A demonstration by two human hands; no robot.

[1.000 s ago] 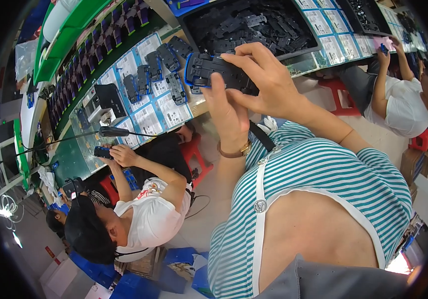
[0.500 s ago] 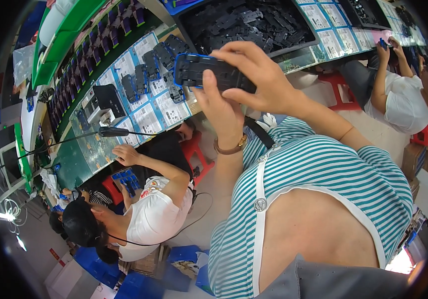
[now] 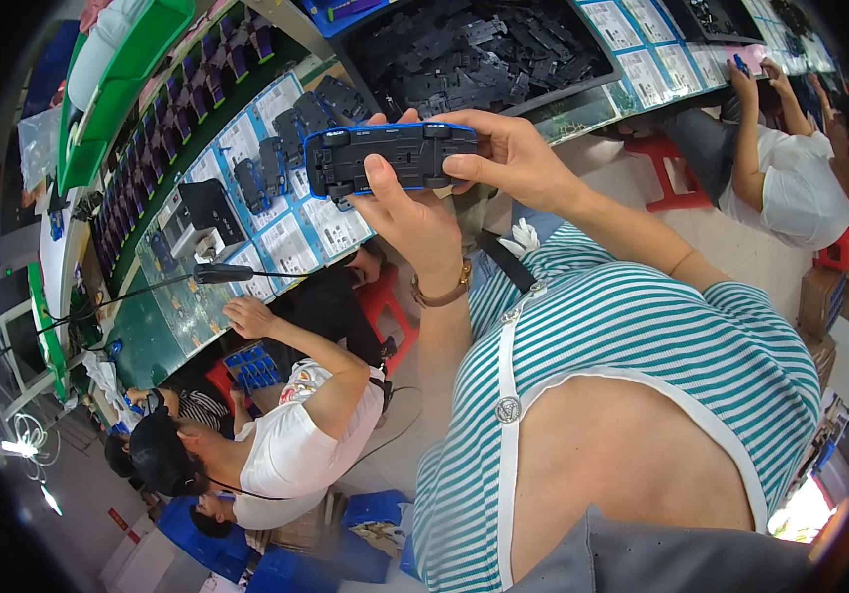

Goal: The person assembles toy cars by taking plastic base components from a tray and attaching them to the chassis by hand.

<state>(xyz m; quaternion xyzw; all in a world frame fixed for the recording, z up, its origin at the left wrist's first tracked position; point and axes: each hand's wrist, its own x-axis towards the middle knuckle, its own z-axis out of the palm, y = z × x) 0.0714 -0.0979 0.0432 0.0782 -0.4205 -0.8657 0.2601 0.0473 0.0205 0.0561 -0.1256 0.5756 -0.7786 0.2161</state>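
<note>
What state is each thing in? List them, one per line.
Blue toy car with black plastic underside: held up, underside facing the camera, wheels on.
Left hand: gripping the car from below.
Right hand: gripping the car's right end.
Black tray of dark plastic parts: heaped full.
Red plastic stool: unoccupied.

Bright, even overhead light is filling the scene, casting only soft shadows, while small lamps [image 3: 19, 447] at the lower left and a patch at the lower right edge [image 3: 802, 509] are blowing out to white. Fisheye distortion is bending the workbench [image 3: 162, 341] and its straight edges strongly toward the rim, and a black vignette is ringing the circular picture. The centre is staying sharp, with detail softening and smearing slightly towards the periphery, where colours are fringing.
</note>
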